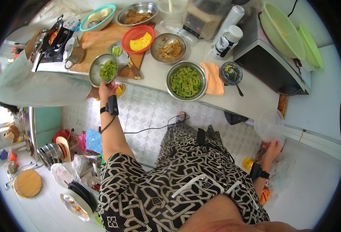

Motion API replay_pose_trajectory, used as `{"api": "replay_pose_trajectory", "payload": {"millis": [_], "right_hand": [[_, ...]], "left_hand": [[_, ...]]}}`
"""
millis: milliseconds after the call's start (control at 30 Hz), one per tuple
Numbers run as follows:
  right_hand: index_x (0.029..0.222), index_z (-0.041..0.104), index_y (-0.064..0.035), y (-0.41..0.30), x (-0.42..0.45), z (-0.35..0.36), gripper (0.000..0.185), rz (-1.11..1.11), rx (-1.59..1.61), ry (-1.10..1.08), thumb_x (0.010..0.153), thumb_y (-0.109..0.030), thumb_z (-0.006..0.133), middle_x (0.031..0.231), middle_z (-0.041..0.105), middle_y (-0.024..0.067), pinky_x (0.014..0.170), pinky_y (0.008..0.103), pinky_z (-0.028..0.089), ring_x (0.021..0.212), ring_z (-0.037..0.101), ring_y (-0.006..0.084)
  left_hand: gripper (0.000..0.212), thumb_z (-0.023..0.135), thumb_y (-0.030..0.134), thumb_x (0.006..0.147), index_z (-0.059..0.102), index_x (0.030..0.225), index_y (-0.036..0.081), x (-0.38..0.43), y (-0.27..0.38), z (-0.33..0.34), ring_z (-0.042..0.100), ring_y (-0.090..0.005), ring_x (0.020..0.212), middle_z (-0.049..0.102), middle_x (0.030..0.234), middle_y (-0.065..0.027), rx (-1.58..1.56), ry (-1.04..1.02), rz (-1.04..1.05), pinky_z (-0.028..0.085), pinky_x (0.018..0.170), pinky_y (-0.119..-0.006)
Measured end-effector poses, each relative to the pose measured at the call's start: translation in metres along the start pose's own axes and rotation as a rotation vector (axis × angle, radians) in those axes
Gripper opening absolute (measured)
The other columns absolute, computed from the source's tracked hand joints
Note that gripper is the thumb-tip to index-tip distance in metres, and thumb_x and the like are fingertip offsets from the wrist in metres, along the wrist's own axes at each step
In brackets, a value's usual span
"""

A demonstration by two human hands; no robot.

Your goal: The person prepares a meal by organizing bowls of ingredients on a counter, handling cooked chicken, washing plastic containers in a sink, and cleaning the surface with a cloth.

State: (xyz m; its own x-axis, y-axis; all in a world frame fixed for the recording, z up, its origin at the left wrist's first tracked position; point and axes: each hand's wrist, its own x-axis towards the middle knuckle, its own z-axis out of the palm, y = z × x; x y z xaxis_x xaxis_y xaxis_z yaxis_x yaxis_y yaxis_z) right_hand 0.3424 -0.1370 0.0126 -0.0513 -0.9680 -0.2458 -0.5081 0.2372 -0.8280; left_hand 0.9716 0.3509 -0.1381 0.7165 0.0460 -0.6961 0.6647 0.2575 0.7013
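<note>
My left hand grips the near rim of a steel bowl at the counter's front edge. Cut green vegetable pieces lie in that bowl. Far to the right, my right hand holds a clear plastic tub by its rim, low beside the counter's end. Between my hands, a larger steel bowl of cut green vegetable strips sits on the counter next to a folded orange cloth.
Behind the left bowl, a cleaver lies on the wooden board. A person stands at the left by a wok, one hand near my bowl. A red bowl, dark jar and oven occupy the counter. A cable crosses the floor.
</note>
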Motion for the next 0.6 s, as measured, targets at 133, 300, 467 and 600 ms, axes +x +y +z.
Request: {"api": "replay_pose_trajectory", "payload": {"millis": [133, 300, 467, 600], "right_hand": [[0.097, 0.055, -0.005, -0.013, -0.004, 0.008, 0.014, 0.046, -0.065, 0.014, 0.094, -0.019, 0.054, 0.077, 0.061, 0.0034, 0.049, 0.0238, 0.049, 0.06, 0.059, 0.0112], [0.096, 0.056, -0.0067, -0.009, -0.011, 0.009, 0.012, 0.055, 0.022, 0.034, 0.094, -0.018, 0.056, 0.076, 0.062, 0.0035, 0.047, 0.0236, 0.049, 0.059, 0.061, 0.0117], [0.096, 0.055, -0.0072, -0.014, 0.0, 0.018, 0.012, 0.105, 0.012, 0.053, 0.094, -0.019, 0.057, 0.075, 0.062, 0.0033, 0.045, 0.0232, 0.048, 0.056, 0.061, 0.0124], [0.096, 0.055, -0.0076, -0.011, 0.003, 0.015, 0.013, 0.123, 0.046, 0.11, 0.094, -0.02, 0.057, 0.072, 0.062, 0.0041, 0.044, 0.0228, 0.047, 0.053, 0.059, 0.0122]], "left_hand": [[0.022, 0.047, 0.021, 0.087, 0.055, 0.092, 0.001, 0.051, 0.025, -0.008, 0.062, -0.024, 0.069, 0.062, 0.08, -0.0128, -0.055, 0.054, 0.021, 0.058, 0.07, -0.046], [0.021, 0.048, 0.018, 0.087, 0.054, 0.095, 0.0, 0.087, 0.035, 0.014, 0.063, -0.0278, 0.075, 0.061, 0.085, -0.0161, -0.066, 0.103, 0.038, 0.058, 0.074, -0.048], [0.037, 0.056, 0.032, 0.089, 0.05, 0.105, -0.001, 0.126, 0.051, -0.007, 0.062, -0.0267, 0.081, 0.06, 0.097, -0.0156, -0.155, 0.028, 0.055, 0.059, 0.074, -0.045], [0.082, 0.057, 0.059, 0.085, 0.03, 0.137, 0.003, 0.073, 0.046, 0.057, 0.059, -0.0238, 0.089, 0.058, 0.108, -0.0152, 0.047, 0.147, -0.045, 0.056, 0.073, -0.034]]}}
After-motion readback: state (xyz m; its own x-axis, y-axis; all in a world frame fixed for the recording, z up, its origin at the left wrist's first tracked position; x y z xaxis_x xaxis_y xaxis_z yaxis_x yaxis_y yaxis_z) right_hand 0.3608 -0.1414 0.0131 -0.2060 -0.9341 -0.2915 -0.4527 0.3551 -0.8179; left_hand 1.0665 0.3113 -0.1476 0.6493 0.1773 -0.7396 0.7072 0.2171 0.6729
